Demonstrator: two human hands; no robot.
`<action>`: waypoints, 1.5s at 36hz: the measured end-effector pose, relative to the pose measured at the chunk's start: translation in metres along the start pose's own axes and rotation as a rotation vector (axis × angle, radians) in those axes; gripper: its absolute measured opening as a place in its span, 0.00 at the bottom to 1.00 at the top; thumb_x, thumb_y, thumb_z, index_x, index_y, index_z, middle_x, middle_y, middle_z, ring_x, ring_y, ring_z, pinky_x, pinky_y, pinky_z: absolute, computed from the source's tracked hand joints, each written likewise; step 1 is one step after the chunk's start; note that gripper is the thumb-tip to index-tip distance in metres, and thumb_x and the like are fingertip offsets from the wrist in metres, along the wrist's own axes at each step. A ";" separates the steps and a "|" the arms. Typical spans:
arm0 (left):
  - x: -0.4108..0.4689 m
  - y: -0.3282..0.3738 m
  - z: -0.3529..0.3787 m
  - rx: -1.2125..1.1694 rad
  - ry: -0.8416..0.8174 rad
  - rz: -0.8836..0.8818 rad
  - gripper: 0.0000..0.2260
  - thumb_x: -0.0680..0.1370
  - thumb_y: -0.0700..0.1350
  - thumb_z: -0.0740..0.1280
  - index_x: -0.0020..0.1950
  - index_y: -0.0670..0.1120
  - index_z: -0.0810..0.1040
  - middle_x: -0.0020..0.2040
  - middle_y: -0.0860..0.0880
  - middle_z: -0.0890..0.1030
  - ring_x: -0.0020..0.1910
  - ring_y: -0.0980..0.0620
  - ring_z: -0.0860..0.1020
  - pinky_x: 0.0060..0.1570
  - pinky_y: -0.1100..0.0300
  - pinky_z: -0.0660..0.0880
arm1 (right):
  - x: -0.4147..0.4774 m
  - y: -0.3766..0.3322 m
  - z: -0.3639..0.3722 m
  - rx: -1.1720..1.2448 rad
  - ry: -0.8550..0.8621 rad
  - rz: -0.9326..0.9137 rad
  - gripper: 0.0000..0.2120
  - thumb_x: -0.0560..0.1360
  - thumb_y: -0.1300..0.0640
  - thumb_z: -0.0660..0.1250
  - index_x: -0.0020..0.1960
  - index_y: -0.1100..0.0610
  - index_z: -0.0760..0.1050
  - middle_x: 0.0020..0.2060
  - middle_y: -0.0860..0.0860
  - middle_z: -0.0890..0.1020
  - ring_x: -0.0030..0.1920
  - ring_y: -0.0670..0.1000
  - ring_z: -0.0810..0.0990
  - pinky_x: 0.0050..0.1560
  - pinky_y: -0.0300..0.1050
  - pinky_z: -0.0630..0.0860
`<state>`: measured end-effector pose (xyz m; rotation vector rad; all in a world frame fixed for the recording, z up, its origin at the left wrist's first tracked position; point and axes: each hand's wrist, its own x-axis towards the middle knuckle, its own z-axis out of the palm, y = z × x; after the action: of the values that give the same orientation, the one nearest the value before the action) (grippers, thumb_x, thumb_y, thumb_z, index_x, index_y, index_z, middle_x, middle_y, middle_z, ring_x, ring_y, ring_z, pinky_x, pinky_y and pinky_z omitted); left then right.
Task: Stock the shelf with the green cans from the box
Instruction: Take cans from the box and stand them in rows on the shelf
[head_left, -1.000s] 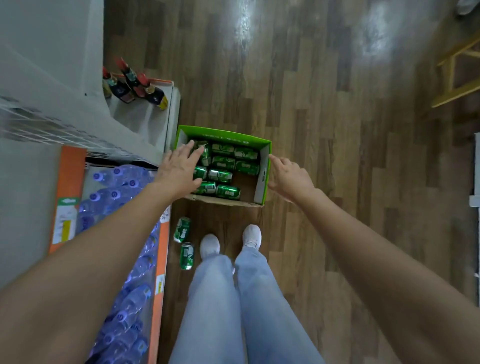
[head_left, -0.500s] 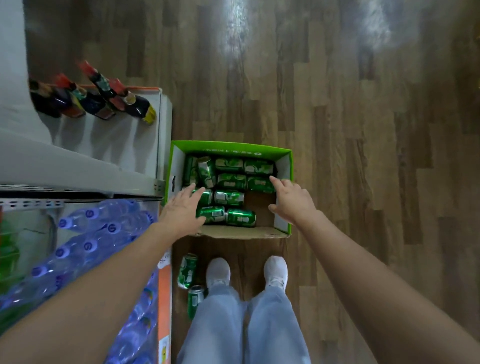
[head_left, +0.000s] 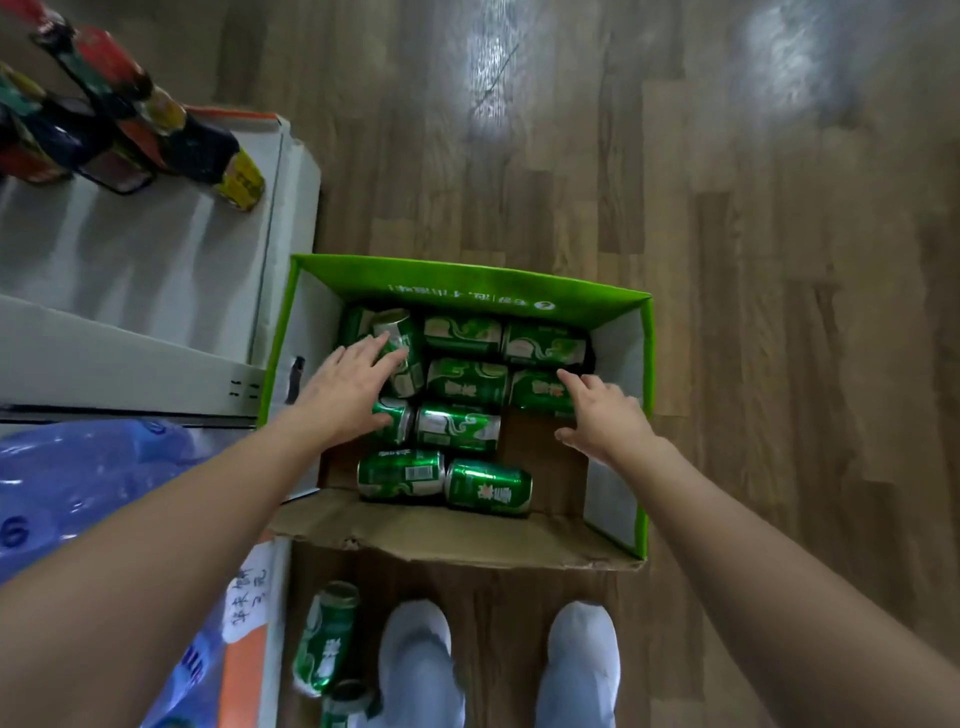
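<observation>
A green cardboard box stands open on the wooden floor in front of my feet. Several green cans lie on their sides inside it. My left hand reaches into the box's left side with fingers spread, touching a tilted can. My right hand is inside the box on the right, fingers extended over another can, holding nothing. Two more green cans lie on the floor beside my left shoe.
A white shelf stands left of the box, with dark sauce bottles at its back. Below it lie wrapped water bottles and an orange shelf edge. My shoes stand just behind the box's torn front flap.
The view dropped closer to the box. Both hands moved forward from the box's near edges down into it, onto the cans.
</observation>
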<state>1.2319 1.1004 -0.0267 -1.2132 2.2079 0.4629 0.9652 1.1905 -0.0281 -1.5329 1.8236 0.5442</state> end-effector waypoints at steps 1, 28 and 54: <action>0.008 -0.003 0.005 0.009 0.010 0.013 0.39 0.75 0.54 0.68 0.77 0.50 0.47 0.77 0.45 0.48 0.76 0.46 0.50 0.73 0.52 0.50 | 0.008 0.002 0.006 0.000 0.006 0.001 0.37 0.77 0.49 0.64 0.77 0.50 0.46 0.72 0.56 0.62 0.69 0.60 0.64 0.64 0.57 0.66; 0.118 -0.045 0.034 -0.376 0.127 0.084 0.46 0.60 0.53 0.80 0.73 0.51 0.60 0.70 0.46 0.64 0.67 0.44 0.66 0.64 0.51 0.68 | 0.087 0.008 0.061 -0.049 0.095 -0.055 0.41 0.70 0.48 0.73 0.75 0.48 0.54 0.70 0.53 0.62 0.66 0.59 0.68 0.60 0.53 0.72; 0.070 -0.028 0.004 -0.276 0.112 0.078 0.33 0.61 0.51 0.79 0.62 0.48 0.70 0.55 0.48 0.68 0.56 0.45 0.71 0.53 0.54 0.70 | 0.054 0.010 0.026 -0.021 0.052 -0.101 0.43 0.68 0.44 0.73 0.75 0.51 0.54 0.68 0.53 0.70 0.64 0.57 0.72 0.58 0.50 0.73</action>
<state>1.2275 1.0420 -0.0748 -1.3243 2.3500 0.7693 0.9576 1.1741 -0.0859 -1.6571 1.7733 0.4811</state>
